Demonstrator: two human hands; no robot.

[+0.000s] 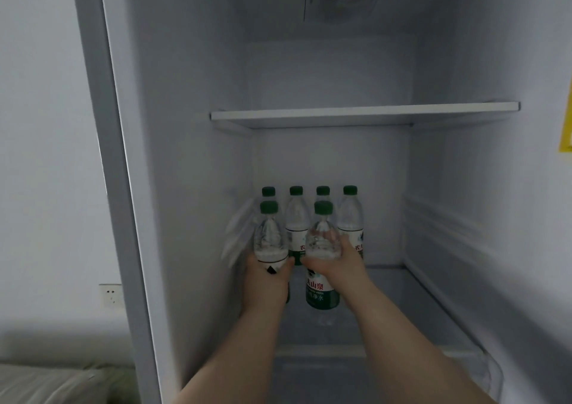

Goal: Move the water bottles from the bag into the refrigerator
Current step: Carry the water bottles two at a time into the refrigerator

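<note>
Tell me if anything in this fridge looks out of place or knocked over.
Nothing stands out. Four green-capped bottles stand upright in a row at the back of the lower shelf. The left hand and right hand each hold another bottle upright in front of them. The upper shelf sits level. No spill shows.

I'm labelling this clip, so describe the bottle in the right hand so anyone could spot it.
Look inside the open refrigerator, under the white shelf, where four green-capped bottles stand in a back row. Two more are held in front; the one meant is the bottle gripped by the right hand, its green label fully visible below the fingers.
</note>
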